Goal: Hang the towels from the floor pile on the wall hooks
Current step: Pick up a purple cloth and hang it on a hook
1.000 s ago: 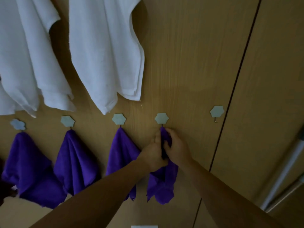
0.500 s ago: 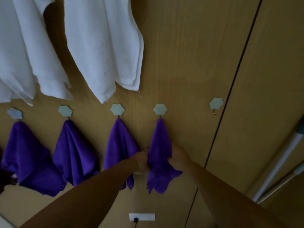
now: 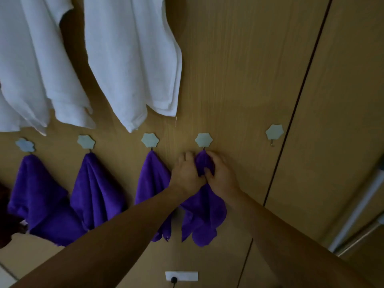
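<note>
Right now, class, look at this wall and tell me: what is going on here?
A person is hanging things along a wooden wall. The left hand and the right hand both grip the top of a purple towel just under the fourth hook, where it seems to be hooked on. To its left, three more purple towels hang on their hooks. The hook to the right is bare. Higher up hang white towels.

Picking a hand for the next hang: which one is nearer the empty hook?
Right. The right hand grips the towel below and left of the empty hook; the left hand holds the same towel, farther left.
</note>
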Motion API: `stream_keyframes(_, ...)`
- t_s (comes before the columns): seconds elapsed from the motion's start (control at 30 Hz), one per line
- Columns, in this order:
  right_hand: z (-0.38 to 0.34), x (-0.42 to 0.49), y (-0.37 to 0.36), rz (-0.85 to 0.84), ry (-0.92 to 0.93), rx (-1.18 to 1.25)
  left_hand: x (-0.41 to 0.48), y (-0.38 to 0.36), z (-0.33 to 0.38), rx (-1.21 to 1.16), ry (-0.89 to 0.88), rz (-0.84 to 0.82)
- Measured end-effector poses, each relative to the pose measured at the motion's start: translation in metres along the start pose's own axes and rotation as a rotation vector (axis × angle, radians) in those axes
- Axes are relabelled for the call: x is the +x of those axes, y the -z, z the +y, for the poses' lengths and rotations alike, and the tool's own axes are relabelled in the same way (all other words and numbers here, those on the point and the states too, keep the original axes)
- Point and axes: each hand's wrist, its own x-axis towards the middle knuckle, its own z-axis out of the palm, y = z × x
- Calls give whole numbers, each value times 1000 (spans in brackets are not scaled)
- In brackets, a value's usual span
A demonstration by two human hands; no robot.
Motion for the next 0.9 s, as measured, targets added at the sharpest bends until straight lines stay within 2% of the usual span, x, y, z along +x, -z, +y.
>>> stream_keyframes(0.07,-1,3,1,-13,-6,4,0,-2,3,-61,-159,12)
stream_keyframes(0.1,-1,5,2,-17,-24,19,1,-3,4,-114,-173,-10)
stream_keyframes(0.23,-6,10,2,-17,-136,86,1,-12,9,-365,-47,4)
stream_keyframes(0.37,-11,8,2,-49,-171,130,3,-14,12,-449,-19,4)
stream_keyframes(0.7,-23,-32,0,-97,-335,-38,-14,-5,-8,-353,-110,-188)
stream_keyframes(0.9,-52,-75,-17,-7,-573,-250,-31,10,-37,-67,-208,-221)
